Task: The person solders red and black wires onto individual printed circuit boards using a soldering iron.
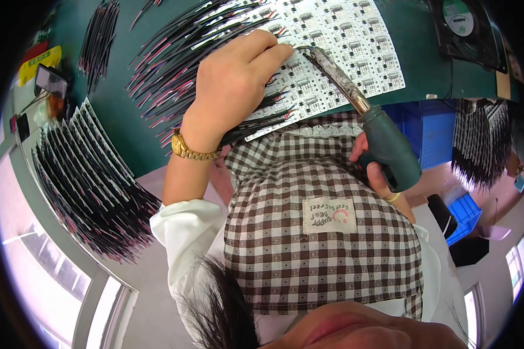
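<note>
A white sheet of many small circuit boards lies on the green table, with rows of black wires fanning out from it to the left. My left hand is over the sheet, thumb and fingers pinched on the end of a wire, whose length is mostly hidden by the hand. In my right hand, partly covered by the handle, is a soldering iron with a green handle. Its dark metal tip points up and left and is right by the pinched wire end, at the boards.
A loose bundle of wires lies at the far left of the table. Stacked wired boards hang at the left edge, and more wired boards at the right. A black fan is at the back right. Blue crates stand below.
</note>
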`<state>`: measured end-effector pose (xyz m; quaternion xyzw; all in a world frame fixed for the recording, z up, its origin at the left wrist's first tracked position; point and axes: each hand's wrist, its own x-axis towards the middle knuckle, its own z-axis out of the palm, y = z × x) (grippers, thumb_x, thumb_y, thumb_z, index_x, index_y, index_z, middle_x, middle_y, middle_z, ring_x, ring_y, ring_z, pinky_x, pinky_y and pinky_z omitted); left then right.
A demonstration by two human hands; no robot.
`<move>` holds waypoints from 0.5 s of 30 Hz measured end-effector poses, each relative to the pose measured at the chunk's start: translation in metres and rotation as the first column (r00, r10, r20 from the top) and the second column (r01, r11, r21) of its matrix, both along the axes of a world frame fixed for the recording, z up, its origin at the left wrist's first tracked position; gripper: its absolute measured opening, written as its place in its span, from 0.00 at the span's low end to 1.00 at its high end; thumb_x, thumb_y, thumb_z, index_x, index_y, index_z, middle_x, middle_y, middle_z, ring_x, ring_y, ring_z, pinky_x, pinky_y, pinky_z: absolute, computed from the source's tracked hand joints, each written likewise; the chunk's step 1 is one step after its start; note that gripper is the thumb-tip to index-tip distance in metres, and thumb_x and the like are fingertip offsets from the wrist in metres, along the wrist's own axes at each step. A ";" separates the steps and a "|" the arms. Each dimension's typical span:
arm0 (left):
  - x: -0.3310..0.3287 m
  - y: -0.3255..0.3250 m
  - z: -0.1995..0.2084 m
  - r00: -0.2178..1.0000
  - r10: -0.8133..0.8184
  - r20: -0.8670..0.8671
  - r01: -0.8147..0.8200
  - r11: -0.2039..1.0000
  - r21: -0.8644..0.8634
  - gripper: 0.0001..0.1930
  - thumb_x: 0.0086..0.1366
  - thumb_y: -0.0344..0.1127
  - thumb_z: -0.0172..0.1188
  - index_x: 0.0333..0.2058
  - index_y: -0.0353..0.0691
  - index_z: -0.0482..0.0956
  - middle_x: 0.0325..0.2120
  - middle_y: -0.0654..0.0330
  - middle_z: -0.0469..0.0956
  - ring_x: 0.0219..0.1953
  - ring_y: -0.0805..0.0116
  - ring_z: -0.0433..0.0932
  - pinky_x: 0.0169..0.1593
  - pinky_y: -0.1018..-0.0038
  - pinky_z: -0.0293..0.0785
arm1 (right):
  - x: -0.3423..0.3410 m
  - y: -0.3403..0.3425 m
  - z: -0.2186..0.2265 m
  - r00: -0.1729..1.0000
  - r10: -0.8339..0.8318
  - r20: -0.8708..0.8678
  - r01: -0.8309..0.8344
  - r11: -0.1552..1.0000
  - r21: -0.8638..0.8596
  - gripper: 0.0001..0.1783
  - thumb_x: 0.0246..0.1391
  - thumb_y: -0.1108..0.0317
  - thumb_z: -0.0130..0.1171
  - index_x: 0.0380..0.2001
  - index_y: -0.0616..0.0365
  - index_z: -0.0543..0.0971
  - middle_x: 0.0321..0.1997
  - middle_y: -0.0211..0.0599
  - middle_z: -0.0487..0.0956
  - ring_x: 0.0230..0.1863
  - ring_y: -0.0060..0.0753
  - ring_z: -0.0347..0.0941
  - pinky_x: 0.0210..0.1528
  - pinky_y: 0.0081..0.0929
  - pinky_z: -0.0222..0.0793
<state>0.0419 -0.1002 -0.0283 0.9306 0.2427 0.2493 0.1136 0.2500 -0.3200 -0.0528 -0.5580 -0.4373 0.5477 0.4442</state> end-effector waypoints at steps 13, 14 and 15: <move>-0.005 -0.001 -0.002 1.000 0.012 -0.003 -0.011 0.997 0.075 0.12 0.48 0.21 0.58 0.32 0.45 0.81 0.27 0.67 0.77 0.23 0.70 0.75 0.24 0.77 0.70 | -0.008 -0.005 0.000 0.978 -0.106 -0.182 0.088 0.991 -0.103 0.45 0.45 0.36 0.58 0.56 0.58 0.62 0.32 0.35 0.69 0.32 0.27 0.66 0.34 0.24 0.62; -0.004 0.000 -0.002 1.000 0.013 -0.003 -0.013 0.997 0.074 0.12 0.48 0.21 0.58 0.32 0.45 0.81 0.27 0.67 0.77 0.23 0.70 0.75 0.24 0.77 0.70 | -0.008 -0.006 -0.001 0.975 -0.116 -0.191 0.096 0.989 -0.111 0.44 0.45 0.36 0.59 0.56 0.58 0.62 0.32 0.35 0.69 0.32 0.27 0.66 0.34 0.25 0.63; -0.004 0.002 -0.002 1.000 -0.010 0.002 0.010 0.998 0.058 0.13 0.48 0.21 0.58 0.32 0.45 0.81 0.27 0.67 0.77 0.23 0.70 0.75 0.24 0.77 0.70 | -0.008 -0.007 -0.002 0.975 -0.115 -0.191 0.095 0.989 -0.112 0.44 0.45 0.36 0.59 0.56 0.58 0.62 0.32 0.35 0.69 0.32 0.27 0.66 0.34 0.25 0.63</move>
